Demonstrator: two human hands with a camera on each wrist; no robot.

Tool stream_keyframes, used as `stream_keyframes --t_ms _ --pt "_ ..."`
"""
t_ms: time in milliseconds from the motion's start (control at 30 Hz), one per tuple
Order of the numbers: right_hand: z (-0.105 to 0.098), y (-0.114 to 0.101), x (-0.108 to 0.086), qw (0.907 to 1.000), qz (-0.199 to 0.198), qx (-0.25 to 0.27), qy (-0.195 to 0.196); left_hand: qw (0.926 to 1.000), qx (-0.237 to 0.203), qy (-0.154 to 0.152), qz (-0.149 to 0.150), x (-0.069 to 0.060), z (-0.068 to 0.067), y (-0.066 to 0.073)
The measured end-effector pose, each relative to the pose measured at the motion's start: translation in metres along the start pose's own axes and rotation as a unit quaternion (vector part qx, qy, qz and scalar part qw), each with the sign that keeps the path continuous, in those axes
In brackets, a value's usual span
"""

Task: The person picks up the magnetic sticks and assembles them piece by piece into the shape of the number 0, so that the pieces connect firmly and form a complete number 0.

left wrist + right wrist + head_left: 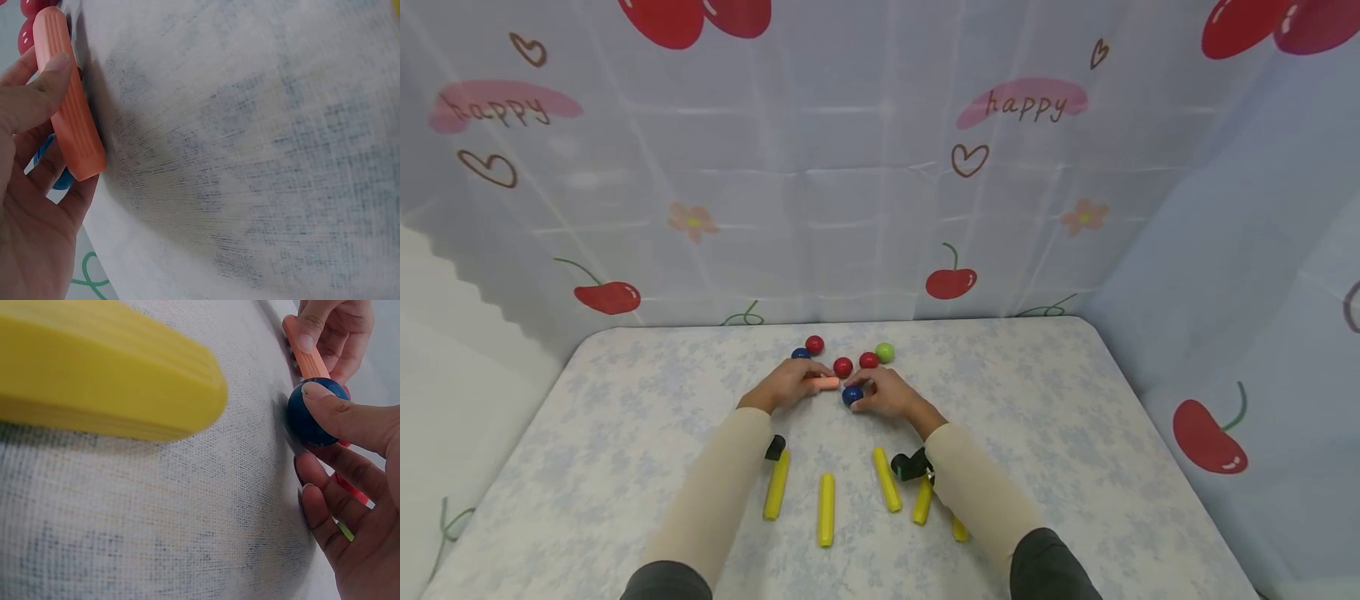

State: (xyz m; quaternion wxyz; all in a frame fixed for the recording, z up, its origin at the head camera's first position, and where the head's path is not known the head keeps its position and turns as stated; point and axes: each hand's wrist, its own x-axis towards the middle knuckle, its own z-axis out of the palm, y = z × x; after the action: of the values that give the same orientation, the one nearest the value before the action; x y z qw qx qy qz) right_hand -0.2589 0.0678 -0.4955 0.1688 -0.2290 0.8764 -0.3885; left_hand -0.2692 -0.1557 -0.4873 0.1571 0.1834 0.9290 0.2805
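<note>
In the head view my left hand (784,385) holds an orange ridged stick (826,383), which lies sideways low over the tabletop. The left wrist view shows the thumb pressed along this orange stick (70,106) with the fingers behind it. Close by on the right, my right hand (891,395) pinches a dark blue ball (851,394) between thumb and fingers. From the right wrist, the blue ball (306,422) appears at the near end of the orange stick; whether they touch I cannot tell. Beyond the hands lie red balls (843,367), a green ball (885,352) and another blue ball (801,353).
Several yellow sticks lie on the near part of the table, among them one left of centre (826,510) and one (887,479) near the right wrist. My right forearm partly covers others (922,502). A printed cloth (850,233) hangs behind the patterned tabletop (1037,383).
</note>
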Motion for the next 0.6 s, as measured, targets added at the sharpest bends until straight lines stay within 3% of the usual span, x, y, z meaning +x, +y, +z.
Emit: stream_keyframes --t_ms 400,600 --pt "0.002 0.0009 -0.0002 1.0 0.003 0.007 0.0 0.9987 -0.034 -0.001 -0.039 0.0032 0.0017 0.0049" --pt "-0.0004 0.0025 -0.001 1.0 0.001 -0.004 -0.001 0.9986 -0.036 0.002 -0.039 0.0056 0.005 0.0033"
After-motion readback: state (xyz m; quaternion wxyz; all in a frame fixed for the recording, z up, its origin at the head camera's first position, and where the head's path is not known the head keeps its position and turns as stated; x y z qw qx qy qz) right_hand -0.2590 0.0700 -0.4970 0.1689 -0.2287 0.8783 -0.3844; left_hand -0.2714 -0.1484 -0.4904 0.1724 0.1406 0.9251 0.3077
